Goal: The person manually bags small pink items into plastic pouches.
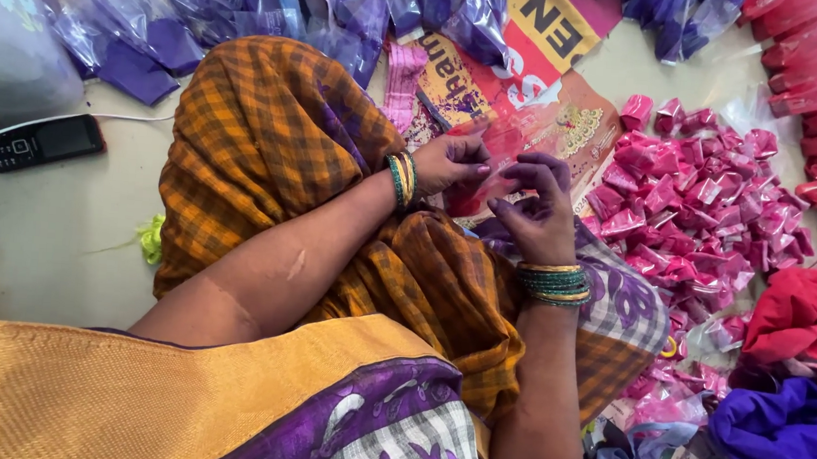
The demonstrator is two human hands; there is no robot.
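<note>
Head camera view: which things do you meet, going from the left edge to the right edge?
Black mobile phone → left hand → right hand → heap of pink packets → red cloth.

The person wears an orange-and-brown checked sari with a plain mustard border band and purple-and-white patterned cloth. Green and gold bangles ring the left wrist and the right wrist; both forearms are bare.
</note>
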